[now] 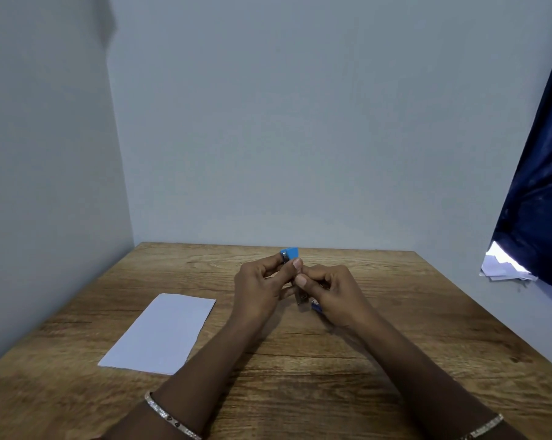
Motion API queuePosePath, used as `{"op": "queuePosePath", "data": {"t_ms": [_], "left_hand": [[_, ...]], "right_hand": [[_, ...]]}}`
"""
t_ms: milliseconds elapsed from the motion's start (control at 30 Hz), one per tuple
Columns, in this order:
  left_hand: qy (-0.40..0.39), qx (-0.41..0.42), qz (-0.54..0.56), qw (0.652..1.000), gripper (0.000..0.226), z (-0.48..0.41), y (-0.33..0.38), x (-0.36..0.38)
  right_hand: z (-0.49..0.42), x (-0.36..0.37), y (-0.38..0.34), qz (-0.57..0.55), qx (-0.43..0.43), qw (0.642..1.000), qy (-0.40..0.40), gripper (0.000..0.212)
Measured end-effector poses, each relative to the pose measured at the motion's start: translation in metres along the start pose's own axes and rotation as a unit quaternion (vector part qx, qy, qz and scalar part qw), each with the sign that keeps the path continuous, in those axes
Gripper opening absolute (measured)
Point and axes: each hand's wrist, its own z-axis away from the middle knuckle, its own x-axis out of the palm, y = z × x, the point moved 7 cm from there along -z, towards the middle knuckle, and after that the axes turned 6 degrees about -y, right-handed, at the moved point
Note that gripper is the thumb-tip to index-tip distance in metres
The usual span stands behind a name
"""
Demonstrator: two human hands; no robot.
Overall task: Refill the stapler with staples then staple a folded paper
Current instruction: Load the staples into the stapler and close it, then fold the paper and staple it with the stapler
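**Both hands closed on the blue stapler above the table**

My left hand (258,290) is curled around the upper part of the stapler (289,255), thumb and forefinger pinched on it just below its blue top, which sticks out above my fingertips. My right hand (333,295) meets the left one in the middle; its fingers are bent inward and pressed together around the lower part of the stapler, where a short metal piece (301,298) and a sliver of blue show beneath my thumb. The two thumbs are almost touching. Whether there are staples between my right fingers I cannot tell, since the knuckles hide that spot. Neither hand is spread; both are gripping, and the stapler is held off the wood, over the far middle of the table (379,360).

The folded paper (160,335), white and lying flat, sits toward the table's left side, nearer the front edge than my hands are, well apart from them. A thin bangle (170,417) circles my left wrist and another one (484,427) my right, both low at the front edge of the view.

The table is brown wood grain, pushed into a corner: a pale grey wall (300,122) runs along its far edge and another along its left edge. Past the right edge hangs a dark blue curtain (534,201), with bright light and some white sheets (503,268) showing at its lower tip.
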Motion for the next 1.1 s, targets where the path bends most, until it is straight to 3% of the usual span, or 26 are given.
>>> {"op": "queuePosePath", "data": {"t_ms": [133, 267, 400, 533, 667, 800, 967, 1100], "left_hand": [[-0.017, -0.009, 0.010, 1.000, 0.029, -0.002, 0.000, 0.001], [-0.006, 0.003, -0.053, 0.999, 0.039, -0.002, 0.004, -0.002], [0.088, 0.048, -0.197, 0.975, 0.048, 0.001, 0.016, -0.021], [0.156, 0.093, -0.277, 0.943, 0.039, 0.005, 0.030, -0.039], [0.154, 0.088, -0.348, 0.921, 0.031, 0.017, 0.035, -0.040], [0.128, 0.078, -0.418, 0.896, 0.029, 0.032, 0.038, -0.031], [0.114, 0.071, -0.479, 0.867, 0.028, 0.054, 0.045, -0.026], [0.115, 0.061, -0.486, 0.864, 0.025, 0.075, 0.054, -0.025]], "right_hand": [[-0.001, 0.001, 0.005, -0.035, 0.021, 0.999, -0.004, 0.018], [0.000, 0.006, 0.004, -0.047, 0.049, 0.998, -0.006, 0.024], [0.004, -0.004, -0.010, 0.135, -0.005, 0.987, 0.086, 0.026], [0.010, 0.000, -0.017, 0.233, -0.010, 0.968, 0.092, 0.018], [0.018, 0.017, -0.017, 0.334, 0.020, 0.942, 0.031, 0.026], [0.022, 0.030, -0.021, 0.407, 0.048, 0.912, -0.005, 0.049], [0.027, 0.039, -0.024, 0.445, 0.073, 0.892, -0.020, 0.041], [0.037, 0.044, -0.030, 0.460, 0.060, 0.886, 0.006, 0.029]]}}
